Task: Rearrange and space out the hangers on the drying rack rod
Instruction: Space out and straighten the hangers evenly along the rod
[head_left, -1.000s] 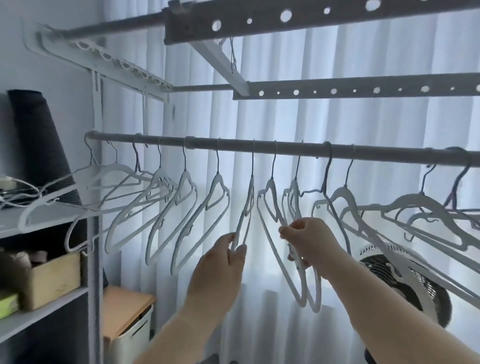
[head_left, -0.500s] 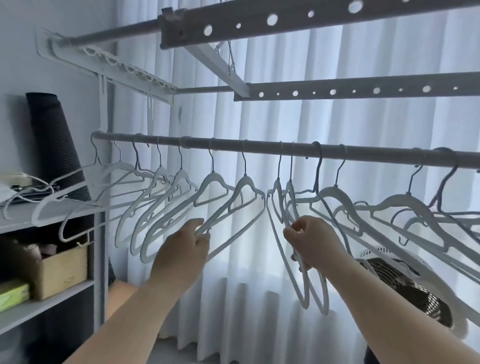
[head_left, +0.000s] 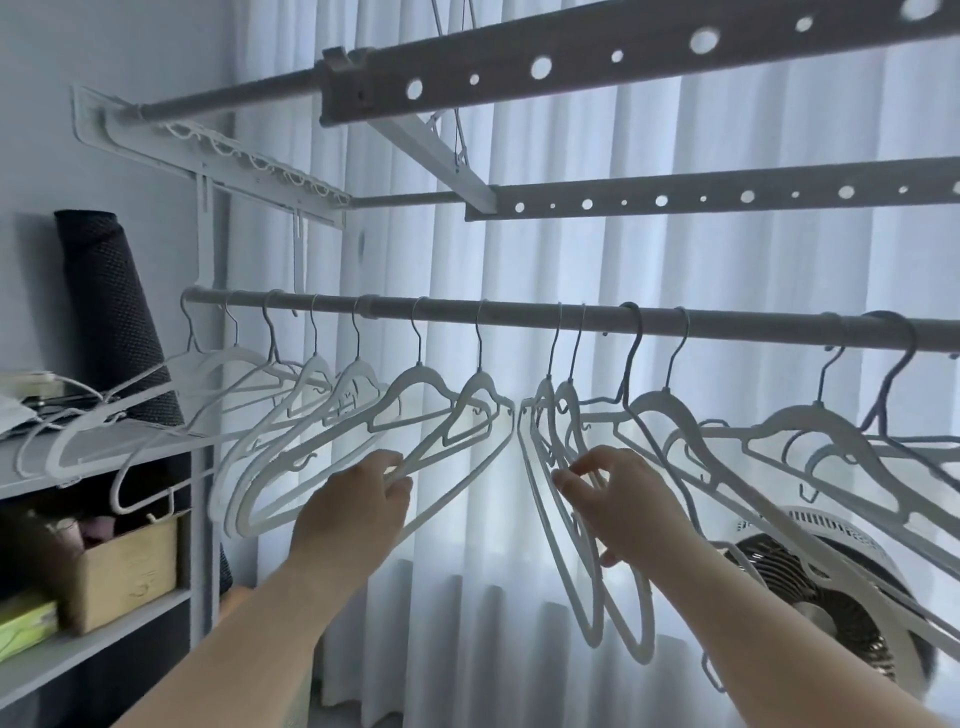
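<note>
- A dark rolled mat and a cardboard box sit on the shelf unit at the left edge, just beside the rod's end.
- The rod crosses the frame before a pale curtain. All the white hangers hang from it by their hooks.
- Nearest the shelf, the left bunch overlaps arm over arm. By the look of it, this stretch has yet to be thinned out.
- The left hand reaches up, its fingers curled onto the lower bar of the angled hanger. The grip seems meant to swing it leftward and hold a gap open at mid-rod.
- Across that gap, the right hand pinches the edge-on pair between thumb and forefinger, the other fingers tucked behind. The two hooks sit almost touching, so parting them looks like the step in hand.
- Farther right, the right-side hangers hang wider apart, though some arms cross.
- A fan stands low behind them.
</note>
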